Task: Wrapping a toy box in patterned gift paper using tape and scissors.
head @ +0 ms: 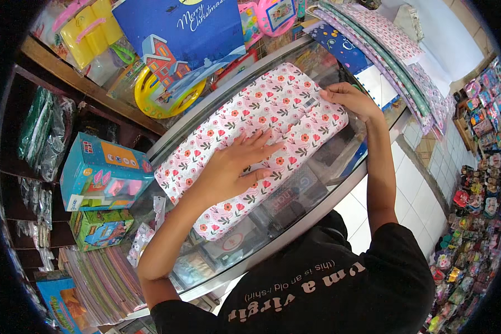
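Floral-patterned wrapping paper (250, 108), white-pink with red flowers, lies folded flat around something on a glass display counter (259, 250); what is inside is hidden. My left hand (244, 163) presses flat on the middle of the paper, fingers spread. At the far right end, my right hand (350, 98) has its fingertips at the paper's edge, near a small printed barcode; whether it pinches the edge cannot be told. A lengthwise fold or seam runs near the barcode.
Wrapping sheets (384, 62) are draped at the counter's upper right. A blue Christmas bag (213, 37) and a yellow toy (142, 92) stand beyond the counter. A blue toy box (104, 171), a green box (102, 229) and a stack of books or paper (104, 279) are at left.
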The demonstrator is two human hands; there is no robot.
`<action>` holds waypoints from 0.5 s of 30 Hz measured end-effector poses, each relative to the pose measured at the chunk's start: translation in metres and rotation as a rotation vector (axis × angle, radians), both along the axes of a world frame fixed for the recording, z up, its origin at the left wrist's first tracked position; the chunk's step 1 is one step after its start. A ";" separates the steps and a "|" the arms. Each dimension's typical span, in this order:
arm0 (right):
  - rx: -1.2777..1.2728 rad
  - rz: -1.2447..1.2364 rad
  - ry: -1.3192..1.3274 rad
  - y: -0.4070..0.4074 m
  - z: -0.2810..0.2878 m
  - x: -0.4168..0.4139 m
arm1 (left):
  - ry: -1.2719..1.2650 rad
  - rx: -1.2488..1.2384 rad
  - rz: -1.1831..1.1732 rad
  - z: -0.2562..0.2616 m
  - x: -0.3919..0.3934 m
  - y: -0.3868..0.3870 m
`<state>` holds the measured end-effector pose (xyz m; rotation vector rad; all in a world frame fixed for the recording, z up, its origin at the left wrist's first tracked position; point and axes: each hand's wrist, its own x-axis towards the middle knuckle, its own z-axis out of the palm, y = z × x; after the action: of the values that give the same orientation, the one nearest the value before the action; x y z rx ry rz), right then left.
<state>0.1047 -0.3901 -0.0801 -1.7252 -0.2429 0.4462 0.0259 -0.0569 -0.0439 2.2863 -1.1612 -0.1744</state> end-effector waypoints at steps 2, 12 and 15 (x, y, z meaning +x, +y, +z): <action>-0.029 -0.066 -0.030 0.004 0.006 -0.007 | 0.057 -0.047 0.039 0.001 -0.001 0.000; 0.065 0.245 -0.039 -0.020 0.004 -0.005 | 0.183 -0.100 0.062 0.013 -0.002 -0.001; -0.083 0.197 -0.053 -0.015 0.012 -0.007 | 0.138 -0.060 0.063 0.011 0.000 -0.002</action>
<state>0.0982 -0.4052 -0.0679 -1.8033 -0.4402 0.5618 0.0262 -0.0592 -0.0329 2.2179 -1.0096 -0.2649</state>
